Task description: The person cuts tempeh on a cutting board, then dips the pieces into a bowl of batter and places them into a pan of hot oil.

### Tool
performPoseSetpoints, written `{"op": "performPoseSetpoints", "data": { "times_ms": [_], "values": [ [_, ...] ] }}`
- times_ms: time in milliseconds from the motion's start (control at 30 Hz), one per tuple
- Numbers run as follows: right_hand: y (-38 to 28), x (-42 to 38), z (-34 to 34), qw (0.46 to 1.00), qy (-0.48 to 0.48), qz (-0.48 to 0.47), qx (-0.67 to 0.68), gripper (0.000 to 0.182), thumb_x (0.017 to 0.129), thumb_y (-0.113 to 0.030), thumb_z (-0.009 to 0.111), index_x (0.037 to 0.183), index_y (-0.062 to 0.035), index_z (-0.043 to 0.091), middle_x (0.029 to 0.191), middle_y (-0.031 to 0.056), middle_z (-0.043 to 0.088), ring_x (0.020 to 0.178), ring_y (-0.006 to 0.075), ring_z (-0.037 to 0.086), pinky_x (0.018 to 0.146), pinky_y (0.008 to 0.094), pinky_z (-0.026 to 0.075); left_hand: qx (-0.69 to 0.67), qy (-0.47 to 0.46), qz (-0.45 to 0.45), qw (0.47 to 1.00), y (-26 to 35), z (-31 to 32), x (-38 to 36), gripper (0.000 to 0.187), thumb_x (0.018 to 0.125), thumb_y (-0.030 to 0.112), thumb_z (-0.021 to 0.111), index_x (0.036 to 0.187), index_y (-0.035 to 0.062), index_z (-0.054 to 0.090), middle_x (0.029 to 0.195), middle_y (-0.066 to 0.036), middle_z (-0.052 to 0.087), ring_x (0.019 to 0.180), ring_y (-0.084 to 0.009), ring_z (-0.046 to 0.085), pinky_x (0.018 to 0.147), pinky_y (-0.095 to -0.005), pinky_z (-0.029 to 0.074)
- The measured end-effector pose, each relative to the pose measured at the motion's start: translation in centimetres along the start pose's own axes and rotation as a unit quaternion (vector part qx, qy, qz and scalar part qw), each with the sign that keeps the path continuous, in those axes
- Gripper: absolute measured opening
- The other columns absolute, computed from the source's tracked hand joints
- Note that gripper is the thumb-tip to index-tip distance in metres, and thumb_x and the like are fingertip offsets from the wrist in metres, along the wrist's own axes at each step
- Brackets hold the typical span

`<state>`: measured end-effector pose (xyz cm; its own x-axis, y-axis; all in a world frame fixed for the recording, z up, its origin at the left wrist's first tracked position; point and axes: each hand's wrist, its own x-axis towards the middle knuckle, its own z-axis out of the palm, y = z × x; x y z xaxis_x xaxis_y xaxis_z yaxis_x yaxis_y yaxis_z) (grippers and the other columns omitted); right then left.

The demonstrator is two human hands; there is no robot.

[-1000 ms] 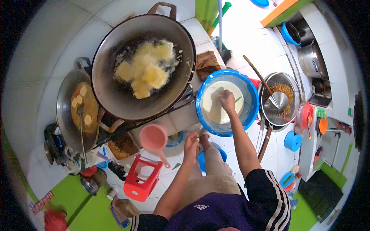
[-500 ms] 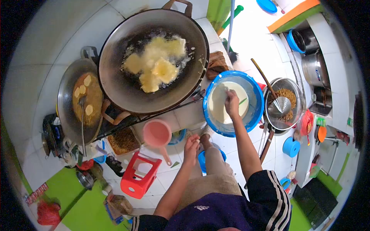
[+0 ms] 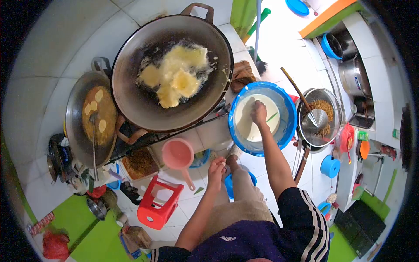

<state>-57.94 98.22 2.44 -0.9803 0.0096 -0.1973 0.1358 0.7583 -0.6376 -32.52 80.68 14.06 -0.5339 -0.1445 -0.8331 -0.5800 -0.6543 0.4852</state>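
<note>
The large wok (image 3: 172,72) sits far and centre, with frying pieces (image 3: 174,81) in it. A smaller wok (image 3: 89,120) lies to its left. Right of the large wok stands the batter basin (image 3: 262,118), with the right hand (image 3: 258,113) in it. Further right is a strainer bowl (image 3: 321,115). Nearer, a scoop (image 3: 178,155) lies beside the left hand (image 3: 216,169), a stool (image 3: 159,201) nearer still
</note>
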Motion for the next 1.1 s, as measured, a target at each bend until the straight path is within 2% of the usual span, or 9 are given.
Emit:
{"op": "performPoseSetpoints", "data": {
  "times_ms": [133,233,333,433,833,933,967,1033,1100],
  "values": [
    [0.4,-0.5,0.4,0.997,0.038,-0.048,0.04,0.014,0.071,0.001,0.057,0.084,-0.001,0.062,0.083,0.0201,0.06,0.079,0.0383,0.058,0.073,0.0426,0.047,-0.003,-0.001,-0.01,1.0,-0.1,-0.4,-0.3,0.029,0.089,0.008,0.057,0.117,0.0074,0.053,0.107,0.0,0.057,0.089,-0.0056,0.052,0.071,-0.0177,0.042],
    [-2.8,-2.6,-2.8,0.99,0.052,-0.131,-0.018,0.014,0.072,0.005,0.053,0.082,0.0009,0.063,0.087,0.02,0.06,0.084,0.0382,0.057,0.076,0.0428,0.047,0.029,-0.005,-0.008,1.0,-0.6,-1.2,-0.1,0.027,0.09,0.015,0.057,0.117,0.0125,0.054,0.113,0.001,0.059,0.101,-0.0095,0.054,0.085,-0.0274,0.041],
    [-4.2,-3.9,-3.6,0.978,0.105,-0.176,-0.032,0.023,0.069,0.01,0.049,0.086,0.0033,0.063,0.096,0.02,0.059,0.091,0.0367,0.055,0.08,0.0429,0.046,0.022,-0.004,-0.005,1.0,-0.4,-1.2,-0.4,0.028,0.09,0.015,0.056,0.118,0.0119,0.054,0.114,0.001,0.059,0.101,-0.0103,0.054,0.086,-0.0279,0.041],
    [-2.8,-3.7,-3.0,0.979,0.059,-0.184,-0.07,0.024,0.072,0.009,0.048,0.087,0.0024,0.065,0.097,0.0181,0.059,0.092,0.0357,0.055,0.081,0.0422,0.046,0.029,-0.009,-0.003,1.0,-0.2,-1.4,-0.6,0.029,0.09,0.015,0.056,0.119,0.0114,0.053,0.114,0.001,0.06,0.102,-0.0106,0.054,0.086,-0.0278,0.041],
    [-2.2,-5.0,-6.3,0.978,0.096,-0.174,-0.057,0.022,0.072,0.006,0.052,0.088,0.0017,0.066,0.087,0.0185,0.061,0.086,0.036,0.058,0.079,0.0414,0.047,0.043,-0.036,0.021,0.998,1.4,-1.7,-2.3,0.025,0.089,0.018,0.057,0.113,0.0117,0.056,0.105,0.003,0.059,0.094,-0.0082,0.054,0.079,-0.0246,0.043],
    [-3.1,-5.4,-7.7,0.986,0.109,-0.119,0.036,0.023,0.071,0.004,0.054,0.09,0.0021,0.067,0.084,0.0182,0.06,0.078,0.0346,0.06,0.074,0.0379,0.048,0.031,-0.025,0.022,0.999,2.0,-2.2,-3.1,0.024,0.089,0.019,0.057,0.113,0.0116,0.056,0.106,0.003,0.059,0.094,-0.0086,0.054,0.08,-0.0255,0.043],
    [-3.2,-5.5,-8.8,0.991,0.073,-0.111,0.031,0.022,0.078,0.0,0.056,0.097,0.0029,0.067,0.09,0.0151,0.066,0.078,0.0271,0.064,0.073,0.0307,0.049,0.021,-0.019,0.021,0.999,2.0,-2.4,-3.5,0.025,0.089,0.017,0.057,0.113,0.0108,0.056,0.104,0.002,0.059,0.085,-0.0068,0.052,0.072,-0.0223,0.042],
    [-2.4,-5.3,-9.7,0.975,0.044,0.015,0.217,0.023,0.076,0.002,0.056,0.095,0.0014,0.068,0.091,0.0103,0.066,0.075,0.0213,0.062,0.071,0.0294,0.048,0.001,-0.011,0.025,1.0,2.5,-2.8,-3.9,0.026,0.089,0.014,0.057,0.115,0.0092,0.055,0.102,0.002,0.059,0.068,-0.0031,0.047,0.057,-0.016,0.04],
    [-0.5,-4.5,-10.7,0.924,-0.024,0.096,0.37,0.023,0.078,0.002,0.057,0.099,0.0017,0.067,0.098,0.0063,0.065,0.08,0.0136,0.06,0.071,0.0258,0.047,-0.001,-0.004,0.048,0.999,1.7,-3.9,-3.4,0.026,0.089,0.015,0.057,0.114,0.0097,0.056,0.101,0.002,0.059,0.073,-0.0039,0.049,0.062,-0.0173,0.041]
  ]
}}
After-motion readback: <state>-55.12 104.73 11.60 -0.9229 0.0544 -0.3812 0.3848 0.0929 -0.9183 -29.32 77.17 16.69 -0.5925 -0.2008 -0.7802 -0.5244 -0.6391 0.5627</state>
